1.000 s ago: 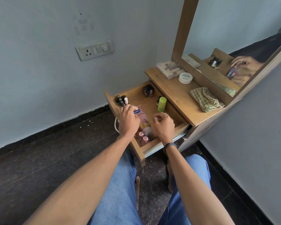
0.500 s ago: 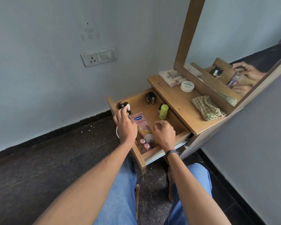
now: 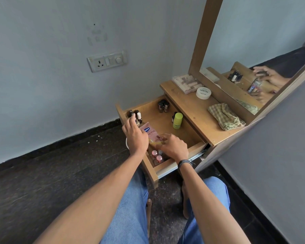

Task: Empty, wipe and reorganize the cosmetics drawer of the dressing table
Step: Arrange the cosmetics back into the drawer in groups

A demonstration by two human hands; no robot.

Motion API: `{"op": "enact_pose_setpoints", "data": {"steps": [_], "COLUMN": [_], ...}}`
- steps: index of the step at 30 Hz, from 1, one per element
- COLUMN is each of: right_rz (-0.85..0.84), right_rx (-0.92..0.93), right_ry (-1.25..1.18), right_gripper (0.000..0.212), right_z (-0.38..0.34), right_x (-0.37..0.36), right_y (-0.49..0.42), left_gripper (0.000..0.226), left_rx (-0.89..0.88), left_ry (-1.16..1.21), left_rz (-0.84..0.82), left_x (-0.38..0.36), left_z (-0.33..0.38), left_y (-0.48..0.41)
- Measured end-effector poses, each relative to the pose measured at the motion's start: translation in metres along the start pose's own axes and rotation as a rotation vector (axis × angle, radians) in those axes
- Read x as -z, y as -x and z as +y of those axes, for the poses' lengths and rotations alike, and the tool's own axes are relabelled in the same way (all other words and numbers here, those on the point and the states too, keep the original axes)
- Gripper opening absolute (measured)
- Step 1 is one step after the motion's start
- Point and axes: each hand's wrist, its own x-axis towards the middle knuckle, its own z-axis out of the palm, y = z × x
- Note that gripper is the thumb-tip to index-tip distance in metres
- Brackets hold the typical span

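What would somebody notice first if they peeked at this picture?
Two hands are in the open wooden drawer: the left hand at the little bottles in its far left corner, the right hand pinching a pink sachet in the middle. A bright green bottle stands at the drawer's right side. A checked cloth lies on the tabletop below the big mirror.

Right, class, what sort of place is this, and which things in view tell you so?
Probably a bedroom or dressing corner at home: a wooden dressing table with a mirror, its open drawer holding nail polish bottles and a lotion pouch.
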Motion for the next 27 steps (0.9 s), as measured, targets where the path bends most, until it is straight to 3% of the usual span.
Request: {"op": "enact_pose_setpoints", "data": {"steps": [19, 23, 27], "right_rz": [-0.020, 0.015, 0.081], "right_rx": [0.009, -0.014, -0.018], "right_ry": [-0.060, -0.126, -0.395], "right_gripper": [0.057, 0.046, 0.024], "right_z": [0.000, 0.002, 0.006], "right_x": [-0.003, -0.003, 0.014], "right_y": [-0.004, -0.002, 0.007], "left_gripper": [0.070, 0.068, 0.063], "left_rx": [-0.011, -0.021, -0.024], "left_ry": [-0.013, -0.003, -0.009], "left_rz": [-0.013, -0.017, -0.009], "left_x": [-0.004, -0.004, -0.002], "left_z": [-0.004, -0.005, -0.002], "left_y": [-0.003, -0.003, -0.003]}}
